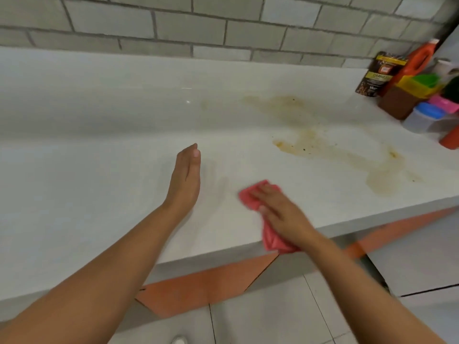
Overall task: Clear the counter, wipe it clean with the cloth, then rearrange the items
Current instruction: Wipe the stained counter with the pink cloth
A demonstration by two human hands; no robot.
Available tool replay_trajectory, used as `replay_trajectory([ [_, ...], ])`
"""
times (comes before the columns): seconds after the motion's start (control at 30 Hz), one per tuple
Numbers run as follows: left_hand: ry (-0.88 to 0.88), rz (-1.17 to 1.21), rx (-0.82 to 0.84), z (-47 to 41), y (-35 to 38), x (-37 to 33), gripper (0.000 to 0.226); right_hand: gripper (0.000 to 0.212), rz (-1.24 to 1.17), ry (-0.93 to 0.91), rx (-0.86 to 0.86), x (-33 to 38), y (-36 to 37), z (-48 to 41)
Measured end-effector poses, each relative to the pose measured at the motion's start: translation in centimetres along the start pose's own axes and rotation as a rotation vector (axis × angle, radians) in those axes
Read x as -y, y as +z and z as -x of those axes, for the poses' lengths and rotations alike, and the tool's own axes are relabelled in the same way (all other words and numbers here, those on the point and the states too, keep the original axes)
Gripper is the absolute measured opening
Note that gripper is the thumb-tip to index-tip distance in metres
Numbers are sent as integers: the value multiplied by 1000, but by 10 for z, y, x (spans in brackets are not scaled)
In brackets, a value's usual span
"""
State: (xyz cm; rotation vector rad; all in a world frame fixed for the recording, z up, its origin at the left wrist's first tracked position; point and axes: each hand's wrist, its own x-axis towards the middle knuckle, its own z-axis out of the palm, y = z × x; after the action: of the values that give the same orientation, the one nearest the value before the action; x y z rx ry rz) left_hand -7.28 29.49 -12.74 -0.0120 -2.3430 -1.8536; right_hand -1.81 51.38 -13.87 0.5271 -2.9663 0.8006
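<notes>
My right hand lies flat on the pink cloth lower centre, left hand relaxed, empty, mid-frame; guessing containers sit upper right to bare the stain.

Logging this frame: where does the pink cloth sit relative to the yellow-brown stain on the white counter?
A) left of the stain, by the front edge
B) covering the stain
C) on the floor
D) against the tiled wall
A: the pink cloth lies under the right hand by the front edge of the white counter, while the yellow-brown stain spreads uncovered farther right.
</notes>
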Motion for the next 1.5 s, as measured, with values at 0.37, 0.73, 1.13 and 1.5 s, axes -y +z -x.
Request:
replay_trajectory([
  [0.37,-86,43,-117,59,-25,-2,55,45,202,113,-30,53,46,-15],
  [0.73,-173,17,-107,54,-72,0,60,45,111,169,49,-16,-9,0],
  [1.13,-165,16,-134,-32,-85,23,58,59,172,-159,201,119,78,-58],
  [1.5,-151,9,-24,-131,-92,37,57,46,243,451,-89,-25,19,-185],
])
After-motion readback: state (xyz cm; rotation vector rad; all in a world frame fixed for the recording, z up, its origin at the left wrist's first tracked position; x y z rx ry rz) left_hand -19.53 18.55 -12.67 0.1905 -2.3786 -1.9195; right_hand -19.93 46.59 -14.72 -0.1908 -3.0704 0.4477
